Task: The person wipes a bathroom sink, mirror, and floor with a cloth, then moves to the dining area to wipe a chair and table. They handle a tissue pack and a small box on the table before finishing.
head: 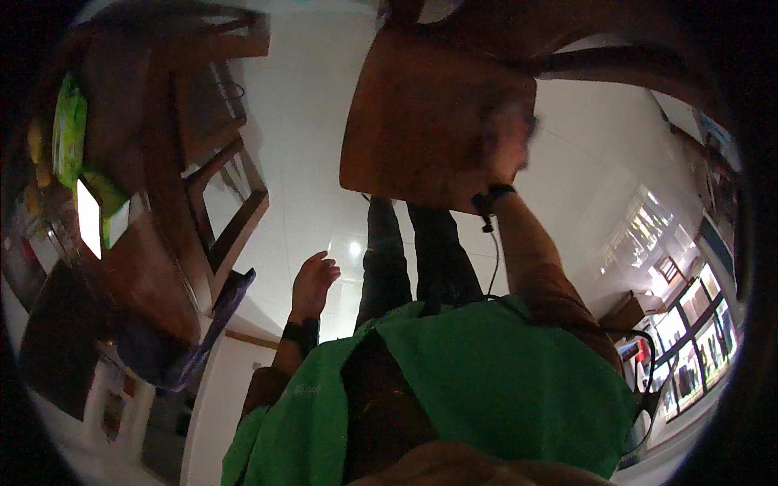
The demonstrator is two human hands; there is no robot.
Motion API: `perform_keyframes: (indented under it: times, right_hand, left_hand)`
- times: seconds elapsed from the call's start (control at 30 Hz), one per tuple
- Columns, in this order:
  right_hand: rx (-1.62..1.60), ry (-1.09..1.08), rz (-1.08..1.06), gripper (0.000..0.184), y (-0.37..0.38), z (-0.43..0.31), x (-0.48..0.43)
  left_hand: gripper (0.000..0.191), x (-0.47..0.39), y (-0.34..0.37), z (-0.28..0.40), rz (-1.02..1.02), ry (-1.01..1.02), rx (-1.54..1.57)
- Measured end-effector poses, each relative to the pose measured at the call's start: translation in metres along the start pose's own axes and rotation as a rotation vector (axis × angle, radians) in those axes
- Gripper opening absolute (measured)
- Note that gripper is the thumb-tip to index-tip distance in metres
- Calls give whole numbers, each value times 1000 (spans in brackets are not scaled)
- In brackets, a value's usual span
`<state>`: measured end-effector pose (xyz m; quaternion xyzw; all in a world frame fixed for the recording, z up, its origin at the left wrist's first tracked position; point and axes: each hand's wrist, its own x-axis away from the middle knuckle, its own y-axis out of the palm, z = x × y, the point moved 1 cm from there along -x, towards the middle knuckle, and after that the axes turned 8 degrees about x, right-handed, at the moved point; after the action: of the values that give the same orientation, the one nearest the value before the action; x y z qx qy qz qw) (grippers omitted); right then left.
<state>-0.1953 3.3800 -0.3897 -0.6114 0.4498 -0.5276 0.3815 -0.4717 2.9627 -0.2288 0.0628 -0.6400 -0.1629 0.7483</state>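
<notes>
Before me is a dark brown wooden seat point(419, 121), apparently a chair's, with rounded corners. My right hand point(510, 140) is over its right side, blurred by motion. Something dark shows around the fingers, too smeared to name, and whether they grip it is unclear. A black band point(495, 195) with a small clip-like piece circles that wrist. Lower and to the left, my left hand point(313, 285) hangs over the pale floor, fingers loosely bent, nothing in it. My legs point(386, 255) show just below the seat's near edge.
Curved dark wood point(620, 61) extends at the upper right. A wooden table point(158, 273) stands left, bearing a bright green package point(70, 130) and a lit white panel point(89, 219). Wooden framework point(237, 231) and purple cloth point(213, 340) are beside it. A thin cable point(496, 261) hangs by my right forearm.
</notes>
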Motion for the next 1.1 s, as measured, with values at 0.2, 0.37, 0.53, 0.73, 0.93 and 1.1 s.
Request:
perform_keyframes:
  times: [0.2, 0.37, 0.53, 0.73, 0.93, 1.1]
  right_hand:
    - [223, -288, 71, 41, 75, -65, 28]
    - [64, -741, -170, 38, 103, -166, 145]
    - [-25, -653, -417, 37, 72, -94, 166]
    - [-627, -38, 30, 53, 22, 67, 126]
    - [-290, -398, -166, 55, 93, 12, 157]
    - [-590, -707, -639, 49, 92, -125, 156]
  left_hand:
    - [34, -9, -15, -13, -10, -51, 64]
    - [36, 3, -9, -21, -31, -81, -1]
    - [39, 7, -38, -19, -86, -31, -126]
    - [39, -4, -59, -15, -158, 21, 105]
    - [38, 16, -19, -16, -204, 53, 90]
    - [37, 69, -3, 0, -141, 37, 79]
